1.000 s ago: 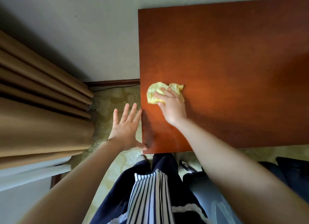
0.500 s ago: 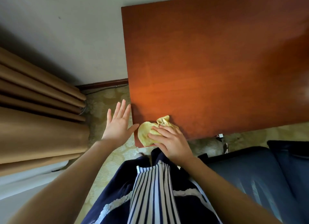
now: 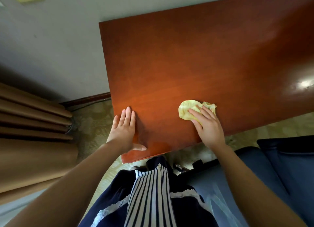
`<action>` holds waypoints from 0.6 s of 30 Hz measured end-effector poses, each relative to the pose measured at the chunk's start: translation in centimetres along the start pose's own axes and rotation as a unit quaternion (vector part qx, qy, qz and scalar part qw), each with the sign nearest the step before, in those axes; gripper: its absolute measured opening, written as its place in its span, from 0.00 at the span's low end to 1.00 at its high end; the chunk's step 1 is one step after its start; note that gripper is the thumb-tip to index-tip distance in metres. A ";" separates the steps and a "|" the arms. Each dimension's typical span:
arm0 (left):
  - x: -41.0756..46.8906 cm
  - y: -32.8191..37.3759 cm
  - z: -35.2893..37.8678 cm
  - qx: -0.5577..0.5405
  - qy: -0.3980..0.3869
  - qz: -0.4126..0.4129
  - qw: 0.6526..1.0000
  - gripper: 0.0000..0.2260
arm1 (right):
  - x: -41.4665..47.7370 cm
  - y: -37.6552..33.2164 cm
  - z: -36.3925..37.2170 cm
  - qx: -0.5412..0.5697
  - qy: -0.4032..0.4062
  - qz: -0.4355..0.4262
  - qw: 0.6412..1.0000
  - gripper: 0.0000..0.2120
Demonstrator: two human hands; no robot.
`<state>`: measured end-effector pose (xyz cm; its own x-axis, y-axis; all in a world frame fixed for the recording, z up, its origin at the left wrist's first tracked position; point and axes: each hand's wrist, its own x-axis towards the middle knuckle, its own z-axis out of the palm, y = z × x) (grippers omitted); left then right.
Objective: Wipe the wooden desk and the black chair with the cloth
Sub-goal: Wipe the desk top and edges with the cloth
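The crumpled yellow cloth [image 3: 188, 108] lay on the wooden desk [image 3: 195, 65], close to its front edge and right of the middle. The right hand [image 3: 208, 125] pressed down on it from the near side, its fingers laid out over the bunched fabric rather than curled round it, so that the cloth showed mostly beyond and to the left of the fingertips. The left hand [image 3: 123, 130] rested flat on the bare wood near the desk's front left corner, fingers straight and together, thumb spread out toward the edge. It lay well apart from the cloth and did not touch it. The dark chair [image 3: 271, 167] stood at the lower right, just beside the person's striped apron [image 3: 149, 192]. A tan curtain [image 3: 34, 142] hung at the left.
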<state>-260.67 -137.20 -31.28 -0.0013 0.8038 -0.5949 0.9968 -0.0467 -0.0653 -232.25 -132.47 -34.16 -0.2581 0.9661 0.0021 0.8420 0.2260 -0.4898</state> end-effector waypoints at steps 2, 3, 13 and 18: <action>-0.1 -0.2 -0.1 0.012 0.003 0.003 1.000 0.60 | 1.8 1.0 -0.7 -0.005 0.003 0.014 1.000 0.17; -0.1 -0.3 -0.2 0.018 0.002 0.004 1.000 0.60 | 2.6 1.3 -0.9 -0.010 0.007 0.019 1.000 0.17; -0.2 0.2 -1.1 0.078 -0.028 -0.001 0.997 0.60 | 10.0 -1.5 1.1 -0.042 0.055 0.164 0.984 0.19; -0.3 0.2 -1.2 0.081 -0.034 -0.004 0.996 0.60 | 9.2 -5.6 3.1 -0.042 -0.021 0.048 0.998 0.20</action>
<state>-260.41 -136.77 -30.14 -0.0200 0.7629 -0.6462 0.9709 -0.1394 -0.1947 -240.78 -125.18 -34.14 -0.1921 0.9783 -0.0780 0.9003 0.1440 -0.4108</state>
